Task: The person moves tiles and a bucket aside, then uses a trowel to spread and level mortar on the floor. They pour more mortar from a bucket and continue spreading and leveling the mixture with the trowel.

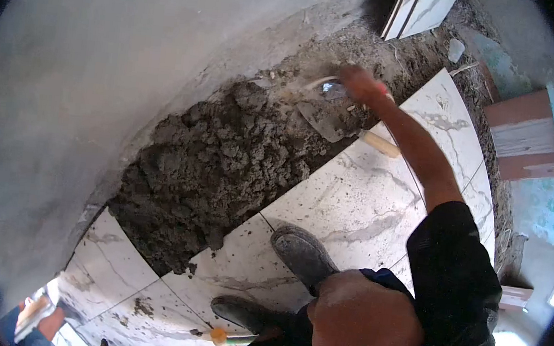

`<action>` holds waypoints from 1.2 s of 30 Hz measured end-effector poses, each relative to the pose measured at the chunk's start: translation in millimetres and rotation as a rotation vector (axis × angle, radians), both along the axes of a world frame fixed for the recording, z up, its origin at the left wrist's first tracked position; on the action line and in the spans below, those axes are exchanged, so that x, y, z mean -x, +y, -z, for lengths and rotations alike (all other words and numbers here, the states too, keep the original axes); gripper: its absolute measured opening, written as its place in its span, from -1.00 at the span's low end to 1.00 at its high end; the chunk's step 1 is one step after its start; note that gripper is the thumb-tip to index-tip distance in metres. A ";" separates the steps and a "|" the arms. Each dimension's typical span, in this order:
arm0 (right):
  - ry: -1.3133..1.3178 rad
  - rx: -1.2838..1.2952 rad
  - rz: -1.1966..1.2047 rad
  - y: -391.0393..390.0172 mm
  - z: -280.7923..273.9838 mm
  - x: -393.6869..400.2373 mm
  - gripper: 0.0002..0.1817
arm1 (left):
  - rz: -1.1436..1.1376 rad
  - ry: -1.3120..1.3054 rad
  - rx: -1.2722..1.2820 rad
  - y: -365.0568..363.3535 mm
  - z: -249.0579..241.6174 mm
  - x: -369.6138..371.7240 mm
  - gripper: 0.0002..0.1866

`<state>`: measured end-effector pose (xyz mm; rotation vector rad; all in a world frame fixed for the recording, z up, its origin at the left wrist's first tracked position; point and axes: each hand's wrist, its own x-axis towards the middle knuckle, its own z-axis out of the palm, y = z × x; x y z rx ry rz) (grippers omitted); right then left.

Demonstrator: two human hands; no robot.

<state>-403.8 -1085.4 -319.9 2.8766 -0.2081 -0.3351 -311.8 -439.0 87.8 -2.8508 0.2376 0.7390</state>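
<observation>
My right hand (360, 84) reaches out over the bare ground beside the wall and is smeared by motion, so its fingers cannot be made out. Close to it lie a pale curved item and a small shiny object (332, 88) that I cannot identify. Just below, a trowel (322, 122) rests with its blade on the dirt and its wooden handle (380, 143) over the tile edge. Dark wet mortar (211, 166) fills the strip between wall and tiles. My left hand does not show; a bent knee (366, 325) fills the lower middle.
Marbled white tiles (348, 200) run under my shoes (303, 252). More tiles (429, 11) lean at the top. Boxes (524, 137) stand at the right. Another person's hands (52, 321) hold something at the lower left. A yellow-orange tool (218, 335) lies by my shoe.
</observation>
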 end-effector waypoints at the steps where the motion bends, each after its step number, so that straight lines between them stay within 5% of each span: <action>1: -0.156 0.138 0.139 -21.7 7.2 30.7 -0.65 | -0.011 0.006 -0.004 4.5 1.0 0.2 -0.47; 2: -0.319 0.272 0.274 -54.5 19.5 67.7 -0.70 | -0.025 0.017 0.000 9.1 2.5 1.6 -0.48; 3: -0.168 0.367 0.747 -89.5 17.9 88.1 -0.67 | -0.046 0.022 0.005 13.7 2.8 5.3 -0.48; 4: -0.558 0.279 0.694 -115.6 15.0 117.0 -0.67 | -0.073 0.014 0.003 14.8 3.0 8.1 -0.48; 5: -0.417 0.160 0.971 -97.2 -38.4 117.6 -0.69 | -0.105 0.041 0.047 11.5 6.1 7.9 -0.48; 7: -0.482 0.089 0.855 -41.5 -80.6 120.9 -0.75 | -0.152 0.067 0.098 8.4 8.5 2.8 -0.49; 9: -0.720 -0.454 0.357 -22.0 -27.3 154.3 -0.75 | -0.097 0.134 0.097 9.6 7.7 -2.1 -0.49; 10: -0.567 -0.725 0.399 19.3 -42.9 145.2 -0.76 | -0.075 0.122 0.119 7.3 7.5 -4.0 -0.48; 12: -0.288 -0.617 0.548 83.0 -66.4 122.1 -0.63 | 0.012 0.099 0.152 7.5 7.5 -5.0 -0.49; 13: -0.160 -0.438 0.385 94.2 -63.0 116.8 -0.54 | 0.008 0.097 0.158 4.7 6.3 -5.9 -0.49; 19: -0.454 -0.511 0.008 99.7 -60.6 90.2 -0.66 | 0.011 -0.030 0.175 8.7 -7.0 23.3 -0.45; 21: -0.151 -1.205 0.815 129.7 -105.4 67.0 -0.67 | -0.052 -0.046 0.217 14.1 -4.7 38.6 -0.43; 22: -0.250 -1.530 1.017 151.7 -116.1 60.8 -0.69 | -0.172 -0.056 0.283 23.3 3.5 49.2 -0.47; 26: 0.155 -2.017 0.959 250.9 -147.3 -15.1 -0.55 | -0.203 -0.097 0.227 0.0 8.4 49.2 -0.51; 27: 0.267 -1.929 0.911 283.9 -150.1 -42.5 -0.67 | -0.253 -0.177 0.236 -5.5 12.7 53.6 -0.48; 28: 0.291 -2.005 0.965 316.7 -128.0 -68.0 -0.74 | 0.025 -0.387 0.236 -16.4 23.9 59.2 -0.45; 29: 0.458 -2.218 0.864 341.3 -132.3 -93.1 -0.75 | 0.015 -0.397 0.220 -14.4 19.7 47.1 -0.45; 31: 0.538 -2.283 0.753 381.9 -121.6 -133.0 -0.76 | -0.011 0.002 0.316 -8.1 10.6 17.3 -0.44; 32: 0.555 -2.286 0.749 384.0 -115.4 -138.7 -0.76 | 0.046 0.000 0.331 -10.0 8.1 16.1 -0.45; 36: 0.087 -2.054 1.245 358.8 -92.3 -123.5 -0.76 | 0.030 -0.098 0.292 4.0 0.2 23.7 -0.44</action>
